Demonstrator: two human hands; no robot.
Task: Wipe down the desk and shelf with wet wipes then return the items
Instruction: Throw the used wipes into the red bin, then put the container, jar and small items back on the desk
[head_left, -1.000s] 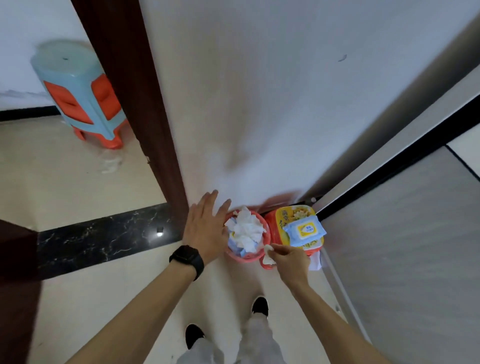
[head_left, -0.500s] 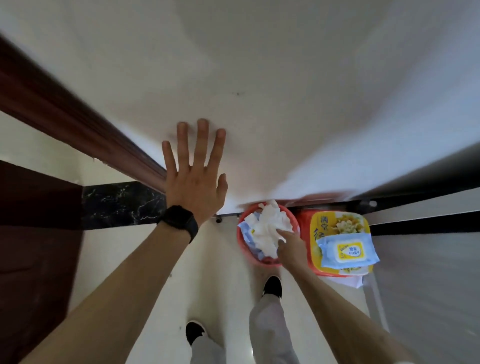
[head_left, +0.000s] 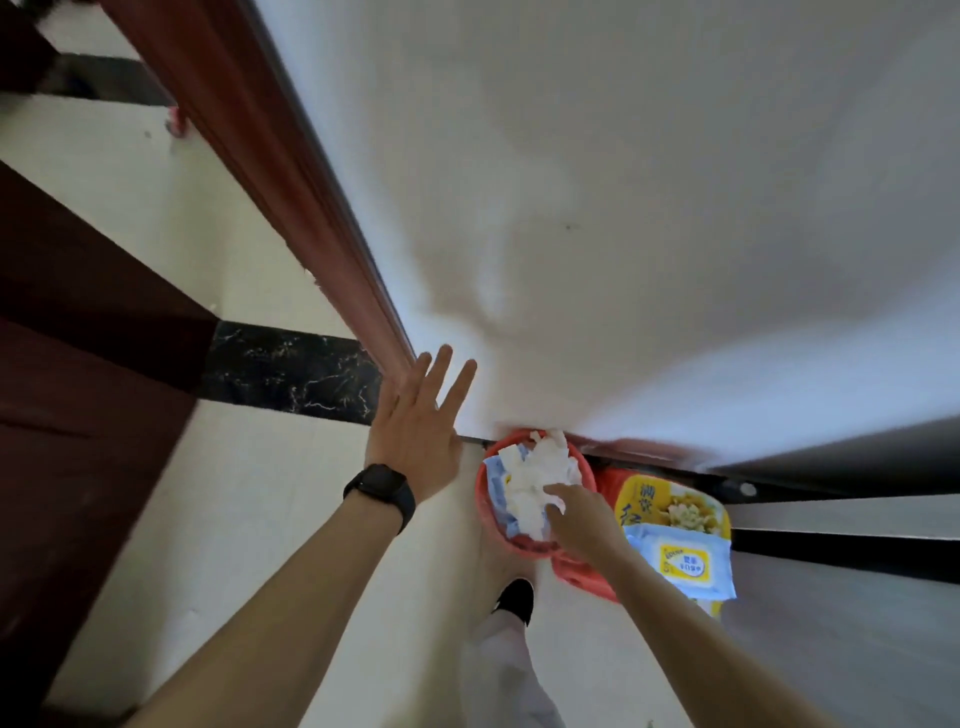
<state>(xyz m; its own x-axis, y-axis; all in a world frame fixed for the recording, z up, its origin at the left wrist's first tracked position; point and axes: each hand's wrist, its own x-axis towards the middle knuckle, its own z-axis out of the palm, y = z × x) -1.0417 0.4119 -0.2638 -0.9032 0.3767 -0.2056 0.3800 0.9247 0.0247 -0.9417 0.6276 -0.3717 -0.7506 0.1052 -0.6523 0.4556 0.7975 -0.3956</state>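
Pale tile floor with a black marble strip, white wall, dark red door frame. Red bin sits at the wall base – stuffed with crumpled used wipes. Right hand fingers rest on the wad, grip unclear. Left hand open, fingers spread, near the frame. Wet wipes pack lies just right of the bin, on a yellow box.

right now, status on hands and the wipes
Left hand open, flat against wall. Right hand on used wipes in red bin, grip unclear. Wipe pack beside bin, untouched. Nothing in the way.
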